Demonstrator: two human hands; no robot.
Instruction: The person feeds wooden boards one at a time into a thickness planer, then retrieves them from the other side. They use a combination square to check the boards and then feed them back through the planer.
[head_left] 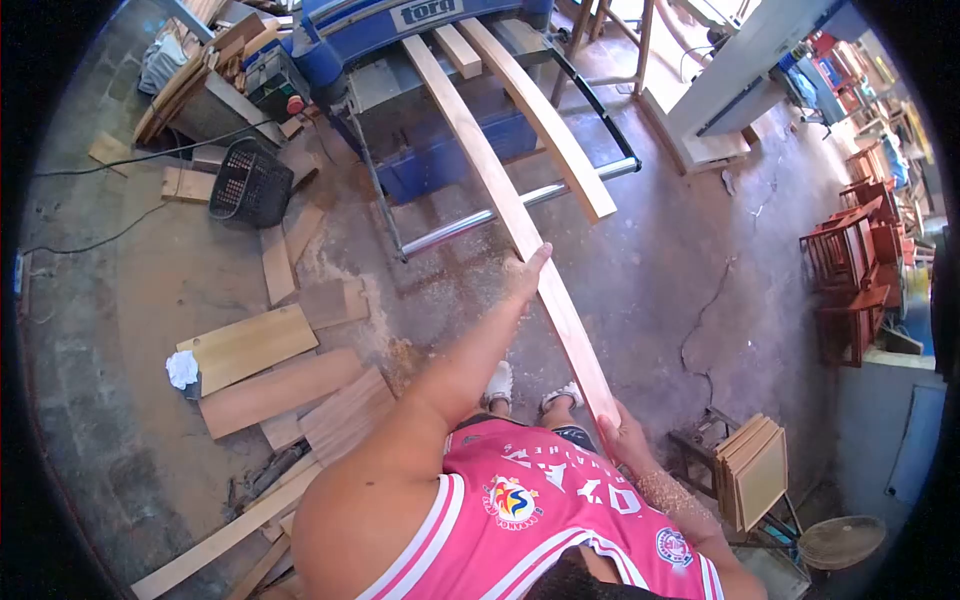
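Two hands close on one long wooden strip (pixel 492 180) reaching out from the blue machine (pixel 345 30).

The left hand's (pixel 527 275) grip is closed, thumb on top, other fingers mostly hidden; the right hand's (pixel 624 437) grip is closed at the strip's near end, fingers partly hidden. The strip's far end is lost at the machine, whose top is cut off. The stained floor (pixel 640 290) has sawdust (pixel 345 270) in front of the machine; left of it are a black basket (pixel 250 185) and loose boards (pixel 280 390), and far right, chairs (pixel 850 270), their details unclear.
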